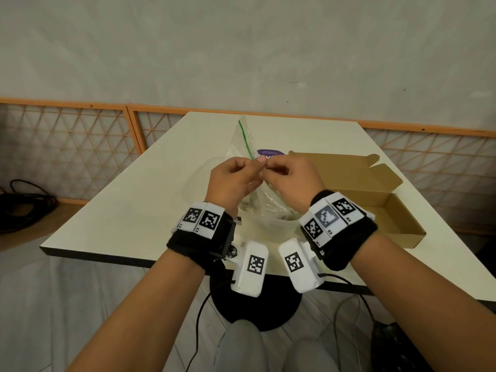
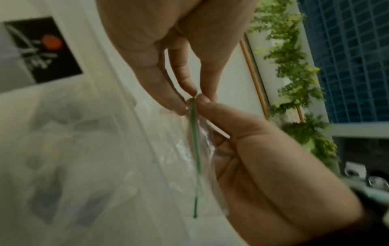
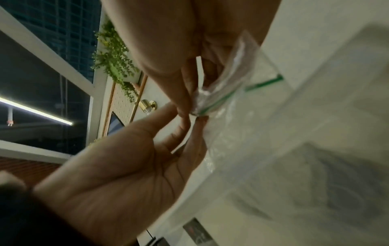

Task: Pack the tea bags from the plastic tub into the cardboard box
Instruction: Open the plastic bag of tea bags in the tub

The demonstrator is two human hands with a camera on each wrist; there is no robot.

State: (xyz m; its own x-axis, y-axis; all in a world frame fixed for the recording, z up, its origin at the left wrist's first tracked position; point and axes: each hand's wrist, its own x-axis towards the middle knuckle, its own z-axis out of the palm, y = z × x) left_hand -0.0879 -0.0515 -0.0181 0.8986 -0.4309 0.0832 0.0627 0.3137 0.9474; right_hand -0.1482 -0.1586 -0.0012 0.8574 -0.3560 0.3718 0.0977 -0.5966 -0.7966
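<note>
Both hands, left (image 1: 233, 176) and right (image 1: 288, 175), pinch bag (image 1: 264, 194) top at green zip (image 1: 246, 139). Fingers clamped on bag. Box (image 1: 375, 200) open, looks empty. Packing not started.

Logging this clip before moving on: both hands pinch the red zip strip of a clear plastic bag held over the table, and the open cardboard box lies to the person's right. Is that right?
Not quite: the zip strip is green, not red, as the left wrist view shows plainly. The rest holds: the left hand and right hand pinch the clear plastic bag at that strip over the table, and the open cardboard box lies to the right.
</note>
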